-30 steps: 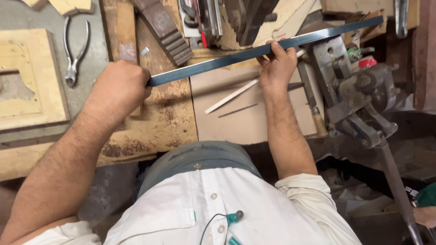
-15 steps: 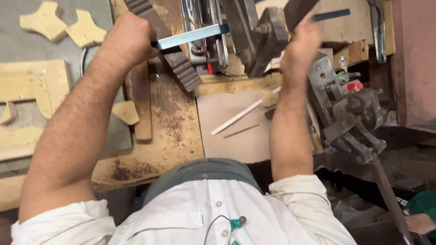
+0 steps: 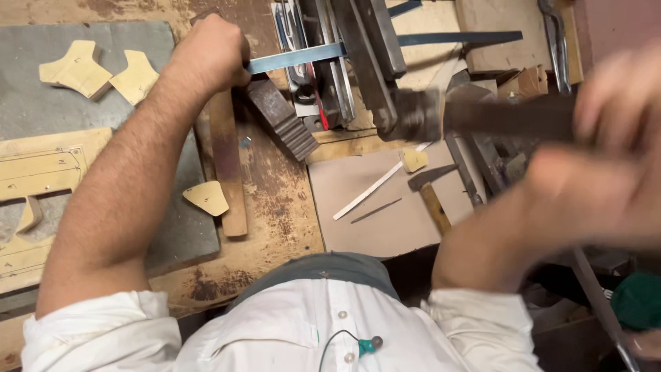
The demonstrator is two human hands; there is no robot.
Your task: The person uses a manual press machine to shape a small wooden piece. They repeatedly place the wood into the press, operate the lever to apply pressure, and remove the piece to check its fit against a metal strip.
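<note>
Blue-grey metal strip (image 3: pixel 296 58) runs across the bench top into the dark steel clamp blocks (image 3: pixel 372 48), far end sticking out beyond. Left hand (image 3: pixel 206 55) fisted tight round its near end. Right hand (image 3: pixel 606 158) blurred, fingers wrapped on a dark hammer (image 3: pixel 482 116), head beside the clamp. Tan wood cut-outs (image 3: pixel 89 69) left of fist.

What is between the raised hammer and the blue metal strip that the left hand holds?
The dark metal bar crosses over the strip beside the blurred hammer head. The left hand grips the strip's left end; the right hand holds the hammer above the bench.
</note>
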